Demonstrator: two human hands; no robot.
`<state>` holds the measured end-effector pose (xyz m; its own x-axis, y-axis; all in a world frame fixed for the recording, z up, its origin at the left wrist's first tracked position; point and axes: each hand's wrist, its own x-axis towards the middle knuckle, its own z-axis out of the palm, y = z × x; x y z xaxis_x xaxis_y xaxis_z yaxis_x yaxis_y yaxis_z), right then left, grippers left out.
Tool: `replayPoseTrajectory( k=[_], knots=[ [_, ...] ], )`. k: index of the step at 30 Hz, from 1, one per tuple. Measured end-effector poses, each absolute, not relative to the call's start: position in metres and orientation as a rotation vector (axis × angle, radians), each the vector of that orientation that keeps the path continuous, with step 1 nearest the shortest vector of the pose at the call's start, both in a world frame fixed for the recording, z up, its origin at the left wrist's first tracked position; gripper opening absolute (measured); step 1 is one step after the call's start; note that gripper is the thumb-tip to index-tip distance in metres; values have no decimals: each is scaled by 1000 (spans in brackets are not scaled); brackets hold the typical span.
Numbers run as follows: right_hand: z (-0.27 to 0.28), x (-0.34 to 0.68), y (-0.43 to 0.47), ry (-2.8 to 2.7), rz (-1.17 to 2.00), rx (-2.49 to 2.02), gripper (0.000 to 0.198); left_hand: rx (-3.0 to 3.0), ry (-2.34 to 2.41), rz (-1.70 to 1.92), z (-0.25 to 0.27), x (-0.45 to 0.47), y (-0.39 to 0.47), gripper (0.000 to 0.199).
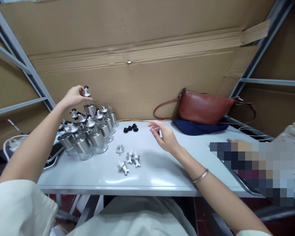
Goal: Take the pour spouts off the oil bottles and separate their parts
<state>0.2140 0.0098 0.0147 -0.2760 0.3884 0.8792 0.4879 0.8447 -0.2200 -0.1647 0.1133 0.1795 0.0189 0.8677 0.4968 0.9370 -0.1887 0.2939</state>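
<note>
My left hand (pixel 75 96) pinches the pourer top (pixel 87 93) of a glass oil bottle with a steel sleeve (pixel 89 108), behind the other bottles. Whether that bottle rests on the table is hidden. Several similar bottles (pixel 97 137) stand in a cluster below this hand, most with silver pourers and black flaps. My right hand (pixel 166 137) is over the table's middle, fingers loosely curled and thumb apart. A small dark piece (pixel 158 132) shows beside its thumb, apparently not gripped. Several loose silver-and-white pourers (pixel 130 157), a clear ring-like piece (pixel 120 149) and black caps (pixel 131 127) lie between the hands.
A brown leather bag (pixel 204 106) lies on a dark blue cloth (pixel 199 127) at the back right. Cardboard (pixel 142 88) walls the rear of the white table (pixel 157 177). Cables and a dark device (pixel 55 152) sit at the left. Another person's sleeve (pixel 288 157) is at the right.
</note>
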Motion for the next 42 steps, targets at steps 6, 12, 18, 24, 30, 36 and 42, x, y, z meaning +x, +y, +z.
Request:
replayPoseTrajectory(
  k=[6, 12, 18, 24, 30, 36, 42],
  knots=[
    [15, 213, 8, -1937, -77, -694, 23, -2223, -2004, -367, 173, -165, 118, 50],
    [14, 214, 9, -1979, -69, -728, 22, -2247, -1996, 65, 159, -166, 129, 47],
    [14, 213, 9, -1997, -64, -725, 20, -2261, -1930, 244, 150, -169, 145, 47],
    [17, 212, 7, -2023, -79, -738, 16, -2323, -1993, 121, 156, -168, 143, 47],
    [15, 211, 6, -2176, -3, -796, 13, -2183, -1726, -751, 188, -120, 75, 36],
    [13, 200, -4, -2424, 232, -823, 9, -2923, -1396, -393, 128, -48, 9, 21],
    [12, 200, -4, -2427, 255, -846, 9, -2965, -1675, 489, 53, -39, 19, 40]
  ],
)
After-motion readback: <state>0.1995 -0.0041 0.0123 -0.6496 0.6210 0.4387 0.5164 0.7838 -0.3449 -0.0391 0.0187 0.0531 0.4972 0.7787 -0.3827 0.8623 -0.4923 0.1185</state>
